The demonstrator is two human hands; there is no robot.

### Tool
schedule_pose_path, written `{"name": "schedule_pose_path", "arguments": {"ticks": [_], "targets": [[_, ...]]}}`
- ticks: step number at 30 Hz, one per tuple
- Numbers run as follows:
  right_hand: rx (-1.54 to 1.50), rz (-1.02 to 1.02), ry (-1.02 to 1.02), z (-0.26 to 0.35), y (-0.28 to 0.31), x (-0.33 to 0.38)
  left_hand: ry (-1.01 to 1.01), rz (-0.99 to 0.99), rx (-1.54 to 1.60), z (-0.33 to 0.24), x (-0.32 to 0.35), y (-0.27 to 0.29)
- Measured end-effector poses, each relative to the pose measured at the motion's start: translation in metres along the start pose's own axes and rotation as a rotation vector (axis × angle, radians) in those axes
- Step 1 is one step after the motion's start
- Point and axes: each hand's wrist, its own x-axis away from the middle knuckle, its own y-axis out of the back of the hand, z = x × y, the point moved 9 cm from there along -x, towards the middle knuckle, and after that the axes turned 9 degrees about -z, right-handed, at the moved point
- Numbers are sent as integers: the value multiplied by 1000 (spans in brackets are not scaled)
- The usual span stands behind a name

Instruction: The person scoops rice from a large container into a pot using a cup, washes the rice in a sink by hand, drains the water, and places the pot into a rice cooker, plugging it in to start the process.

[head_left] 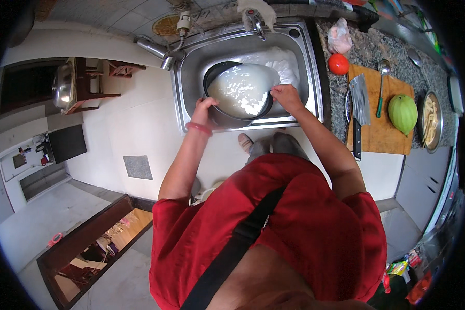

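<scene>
A dark round pot [233,120] is held over the steel sink [313,88], filled with cloudy whitish water [240,85]. It looks tilted toward the far right, where pale water spreads over the sink bottom [285,62]. My left hand [203,110], with a pink bangle at the wrist, grips the pot's left side. On the right side, the fingers of my right hand [286,97] are closed on the pot's edge or handle. Whatever lies under the cloudy water is hidden.
A faucet [254,23] stands behind the sink; another tap [165,56] juts over its left corner. On the right counter, a cutting board [387,142] holds a cleaver [360,103], a ladle [382,85] and a green gourd [402,114]. Nearby are a tomato [338,64] and a bowl [440,126].
</scene>
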Motion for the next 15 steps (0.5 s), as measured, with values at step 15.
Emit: {"name": "schedule_pose_path", "arguments": {"ticks": [15], "targets": [[-255, 33, -77, -7, -14, 0, 104, 120, -137, -23, 29, -19]]}}
